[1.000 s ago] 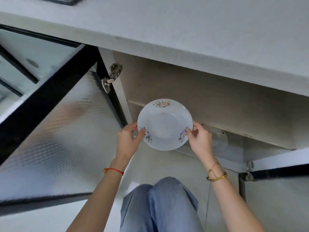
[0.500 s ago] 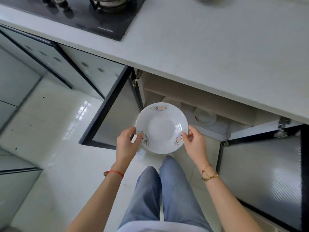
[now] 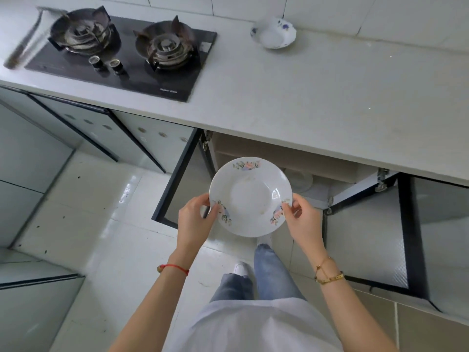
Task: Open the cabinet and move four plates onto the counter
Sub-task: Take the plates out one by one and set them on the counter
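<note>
- Plate (image 3: pixel 250 196) is now clear of the cabinet (image 3: pixel 286 158) and rising at centre, below the counter (image 3: pixel 317 97) edge at 12 o'clock; one transfer is nearly done.
- Counter has bare room; a hob (image 3: pixel 121 54) sits at 10 o'clock, a small bowl (image 3: pixel 274 33) at 1.
- Both cabinet doors hang open, more dishes dimly inside.
- Left hand (image 3: pixel 194 219) and right hand (image 3: pixel 300 219) each pinch the plate's rim, thumbs on top.

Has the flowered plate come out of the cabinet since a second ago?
Yes. The plate, held by the left hand and right hand, was at the cabinet opening; now it is lifted out toward the counter edge.
</note>
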Available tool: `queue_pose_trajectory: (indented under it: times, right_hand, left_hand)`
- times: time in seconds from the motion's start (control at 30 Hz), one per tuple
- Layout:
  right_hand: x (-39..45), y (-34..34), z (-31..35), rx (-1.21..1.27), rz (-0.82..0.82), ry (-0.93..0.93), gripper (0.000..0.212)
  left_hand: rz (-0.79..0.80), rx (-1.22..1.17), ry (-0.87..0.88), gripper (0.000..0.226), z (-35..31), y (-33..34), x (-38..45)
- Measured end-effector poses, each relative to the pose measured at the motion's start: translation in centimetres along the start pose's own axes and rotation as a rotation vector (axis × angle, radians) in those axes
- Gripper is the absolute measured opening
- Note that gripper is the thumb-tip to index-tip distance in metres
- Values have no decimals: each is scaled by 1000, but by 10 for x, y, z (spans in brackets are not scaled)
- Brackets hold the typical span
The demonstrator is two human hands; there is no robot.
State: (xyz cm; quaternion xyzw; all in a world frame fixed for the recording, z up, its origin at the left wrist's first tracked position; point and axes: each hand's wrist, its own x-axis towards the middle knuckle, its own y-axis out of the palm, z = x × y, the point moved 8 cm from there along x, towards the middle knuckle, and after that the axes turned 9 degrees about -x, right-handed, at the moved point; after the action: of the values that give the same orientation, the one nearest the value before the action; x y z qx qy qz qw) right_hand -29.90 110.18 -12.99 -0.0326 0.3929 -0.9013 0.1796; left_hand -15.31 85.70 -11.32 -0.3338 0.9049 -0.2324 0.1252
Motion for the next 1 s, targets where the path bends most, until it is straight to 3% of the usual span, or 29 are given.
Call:
queue_pose_trajectory:
  times: [0.43, 0.6, 1.0]
  right_hand:
    - [63, -68, -18, 60, -135, 54, 12]
    - [134, -96, -46, 32, -160, 61, 5]
    - [349, -181, -95, -4, -192, 36, 12]
  left_hand:
    - [120, -73, 138, 21, -68, 60, 78]
    - [159, -56, 166, 21, -103, 114, 142]
    - [157, -83, 162, 18, -194, 252, 306]
